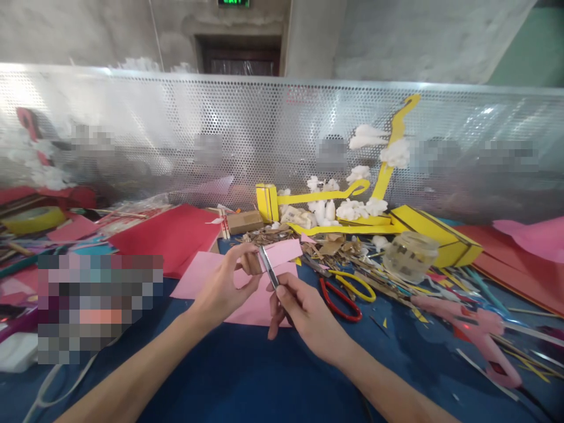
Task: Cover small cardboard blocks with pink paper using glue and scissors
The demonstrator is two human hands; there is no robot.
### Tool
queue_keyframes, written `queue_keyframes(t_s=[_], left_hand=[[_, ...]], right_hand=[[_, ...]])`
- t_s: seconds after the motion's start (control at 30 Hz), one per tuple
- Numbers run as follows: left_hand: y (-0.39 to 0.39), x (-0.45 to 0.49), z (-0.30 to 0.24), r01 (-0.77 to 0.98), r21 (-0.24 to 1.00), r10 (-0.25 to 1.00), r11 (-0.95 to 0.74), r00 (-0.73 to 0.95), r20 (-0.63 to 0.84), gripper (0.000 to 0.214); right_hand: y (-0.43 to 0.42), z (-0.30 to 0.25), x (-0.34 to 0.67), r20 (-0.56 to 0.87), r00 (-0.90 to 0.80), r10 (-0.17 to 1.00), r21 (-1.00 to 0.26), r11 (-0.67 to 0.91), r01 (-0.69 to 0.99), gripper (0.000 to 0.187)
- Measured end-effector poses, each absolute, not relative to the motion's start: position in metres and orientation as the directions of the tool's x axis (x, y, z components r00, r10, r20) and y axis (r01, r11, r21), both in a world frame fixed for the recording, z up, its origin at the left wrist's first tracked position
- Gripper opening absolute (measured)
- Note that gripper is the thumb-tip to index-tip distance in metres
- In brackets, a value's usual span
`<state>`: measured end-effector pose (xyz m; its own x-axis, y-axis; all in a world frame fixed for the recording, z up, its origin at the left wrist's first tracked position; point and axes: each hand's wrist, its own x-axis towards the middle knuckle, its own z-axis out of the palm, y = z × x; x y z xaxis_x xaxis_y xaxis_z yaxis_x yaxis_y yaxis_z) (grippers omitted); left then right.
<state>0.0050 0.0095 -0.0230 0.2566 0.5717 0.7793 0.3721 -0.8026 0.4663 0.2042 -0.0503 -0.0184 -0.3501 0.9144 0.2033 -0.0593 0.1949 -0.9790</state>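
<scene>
Pink and probably light, bendy and easily creased, the paper strip [285, 251] is above the tabletop [247, 370], best held by its edges, the left hand [218, 288] pinching one end, the right hand [308, 311] pinching a knife [267, 267].

A craft workshop, by its materials: the blue tabletop [247, 382] carries a pink plastic glue gun [480, 324], scissors with looped red and yellow handles [352, 283] and a large red paper sheet [171, 241]; a perforated silvery metal screen [176, 129] lines its far edge, before bare grey concrete walls [396, 41].
</scene>
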Motion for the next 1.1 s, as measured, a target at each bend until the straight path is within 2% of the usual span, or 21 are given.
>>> queue_keyframes(t_s=[0.07,0.23,0.3,0.47,0.53,0.7,0.77,0.9,0.97,1.1], left_hand=[[0.01,0.004,-0.022,0.368,0.471,0.574,-0.802,0.256,0.777,0.054],[0.009,0.003,-0.021,0.373,0.48,0.583,-0.794,0.243,0.775,0.054],[0.008,0.004,-0.022,0.373,0.481,0.586,-0.794,0.254,0.77,0.055],[0.006,0.006,-0.022,0.387,0.487,0.599,-0.783,0.261,0.757,0.052],[0.006,0.005,-0.021,0.39,0.484,0.599,-0.783,0.261,0.757,0.052],[0.008,0.004,-0.02,0.398,0.5,0.612,-0.769,0.236,0.754,0.053],[0.008,0.005,-0.021,0.4,0.5,0.615,-0.768,0.242,0.751,0.053],[0.007,0.007,-0.021,0.404,0.502,0.619,-0.765,0.247,0.745,0.05],[0.006,0.006,-0.021,0.403,0.501,0.616,-0.766,0.24,0.75,0.05],[0.007,0.004,-0.019,0.409,0.5,0.616,-0.764,0.229,0.754,0.051]], right_hand=[[-0.045,-0.02,0.208,0.201,-0.313,0.928,-0.979,0.179,-0.098,0.037],[-0.029,-0.025,0.227,0.173,-0.047,0.984,-0.965,0.16,-0.208,0.041],[-0.033,-0.023,0.223,0.175,-0.075,0.982,-0.971,0.159,-0.178,0.042],[-0.053,-0.019,0.201,0.196,-0.313,0.929,-0.98,0.177,-0.087,0.036],[-0.051,-0.02,0.203,0.205,-0.289,0.935,-0.979,0.194,-0.067,0.036],[-0.032,-0.026,0.227,0.218,0.001,0.976,-0.976,0.217,-0.03,0.041],[-0.033,-0.026,0.225,0.219,-0.013,0.976,-0.976,0.219,-0.016,0.04],[-0.051,-0.022,0.202,0.231,-0.227,0.946,-0.97,0.242,0.022,0.034],[-0.055,-0.02,0.197,0.231,-0.269,0.935,-0.969,0.246,0.02,0.033],[-0.042,-0.025,0.215,0.248,-0.102,0.963,-0.965,0.255,0.062,0.035]])
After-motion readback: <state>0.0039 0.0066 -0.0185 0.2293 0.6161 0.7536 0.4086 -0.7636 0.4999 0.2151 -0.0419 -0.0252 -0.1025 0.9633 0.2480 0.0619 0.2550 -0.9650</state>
